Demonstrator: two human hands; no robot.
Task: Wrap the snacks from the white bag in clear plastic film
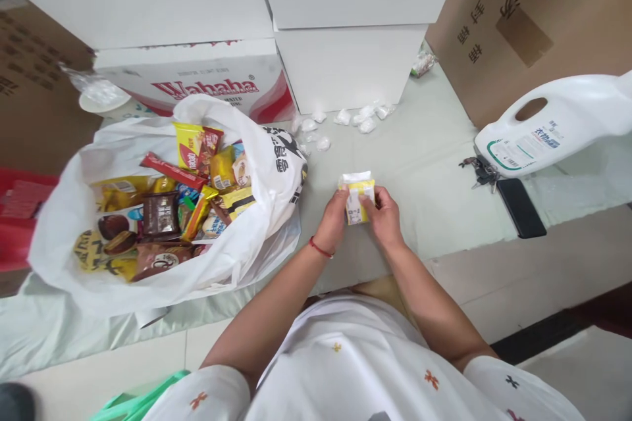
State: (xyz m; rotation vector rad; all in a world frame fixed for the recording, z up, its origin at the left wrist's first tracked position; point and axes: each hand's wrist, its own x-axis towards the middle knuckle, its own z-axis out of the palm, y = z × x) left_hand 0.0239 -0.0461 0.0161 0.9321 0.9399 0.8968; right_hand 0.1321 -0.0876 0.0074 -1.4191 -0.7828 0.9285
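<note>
A small yellow-and-white packet (354, 205) is held between both my hands, above the cloth-covered table. My left hand (333, 222) grips its left edge, with the thumb on the front; a red string circles that wrist. On the other side, my right hand (386, 216) holds the right edge, its thumb pressed on the packet's face. Left of my hands stands an open white plastic bag (266, 223) full of wrapped snacks, among them a brown packet (160, 214) and a yellow-and-red one (192, 145). My other fingers are partly hidden behind the packet.
Several small clear plastic bundles (366, 123) lie beyond my hands, before the white boxes (350, 66). A Wahaha carton (197, 75) stands behind the bag. At right are a white detergent jug (548, 122), keys (484, 171), a black phone (521, 208) and a large cardboard box (533, 26).
</note>
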